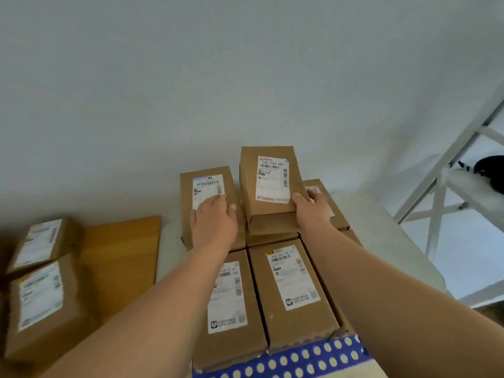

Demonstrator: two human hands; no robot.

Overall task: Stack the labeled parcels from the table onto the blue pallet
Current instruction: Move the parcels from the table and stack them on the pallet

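Observation:
Brown cardboard parcels with white labels lie packed together on the blue pallet [300,358], whose perforated front edge shows at the bottom. My right hand [313,207] grips the near right corner of a raised parcel [268,181], which sits tilted on top of the back row. My left hand [214,218] lies flat, fingers apart, on the back-left parcel [204,192]. Two front parcels [226,309] [291,290] pass under my forearms. Another parcel [324,203] is partly hidden behind my right hand.
Two more labeled parcels [41,244] [41,298] rest on the wooden table [120,257] at the left. A pale wall stands close behind the pallet. A white metal frame [441,197] stands at the right, with a dark object [491,170] on it.

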